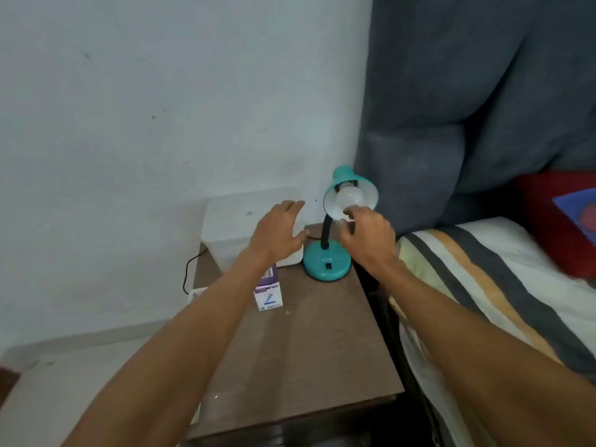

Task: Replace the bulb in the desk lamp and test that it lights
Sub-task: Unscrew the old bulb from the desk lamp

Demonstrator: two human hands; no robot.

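bulb [349,197] just above right grip [366,232] (unlit) —

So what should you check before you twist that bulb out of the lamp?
1. Bulb is unlit: ok.
2. Right hand reaches the bulb: ok, its fingertips are at the shade's rim.
3. Left hand steadies the lamp: not ok, it hovers open beside it.
4. Lamp base sits flat on the table: ok.
5. New bulb's box is nearby: ok, though partly behind the left arm.
6. Lamp is unplugged: cannot tell.
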